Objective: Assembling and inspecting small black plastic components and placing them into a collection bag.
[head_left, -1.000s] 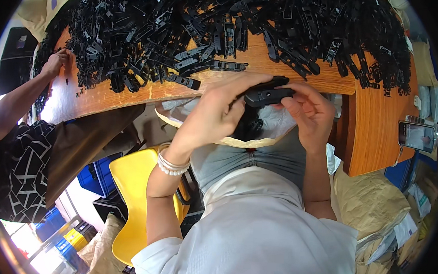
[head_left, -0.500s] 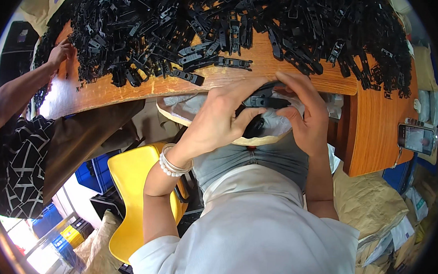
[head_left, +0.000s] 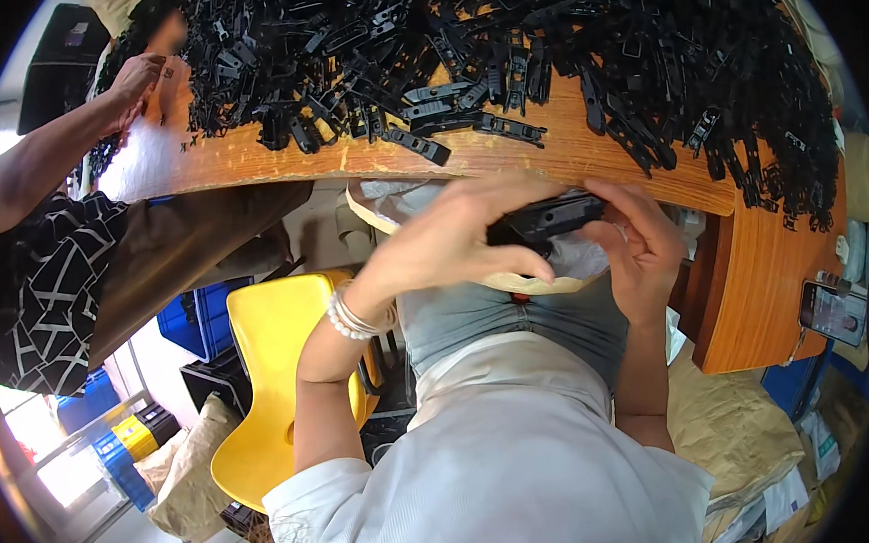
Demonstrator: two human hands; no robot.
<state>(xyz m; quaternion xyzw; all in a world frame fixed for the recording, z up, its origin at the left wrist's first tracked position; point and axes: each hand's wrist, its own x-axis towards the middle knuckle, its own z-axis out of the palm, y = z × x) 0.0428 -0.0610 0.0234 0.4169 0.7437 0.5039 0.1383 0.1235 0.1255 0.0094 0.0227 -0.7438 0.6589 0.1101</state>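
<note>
Over my lap, my right hand (head_left: 640, 246) pinches a black plastic clip-like part (head_left: 561, 216) between thumb and fingers. My left hand (head_left: 462, 231), a little blurred, reaches beside it with thumb and fingers apart; its fingertips are close to the part, and whether they touch it cannot be made out. Under both hands, on my thighs, sits a round container with a pale rim (head_left: 543, 283) and a clear plastic lining. Dark pieces show inside it, partly hidden by my hands. A large heap of similar black plastic parts (head_left: 368, 58) covers the wooden table (head_left: 362, 163).
At the left another person's hand (head_left: 140, 76) is by the heap. A yellow chair (head_left: 265, 361) stands at my left. A phone (head_left: 832, 312) is mounted beside the table's right side. Brown paper sacks (head_left: 734, 419) lie at the right, and blue crates (head_left: 193, 321) stand behind the chair.
My left thumb has come away from the black part, which is now turned and held by my right hand. The other person's hand has moved slightly. The whole view has shifted.
</note>
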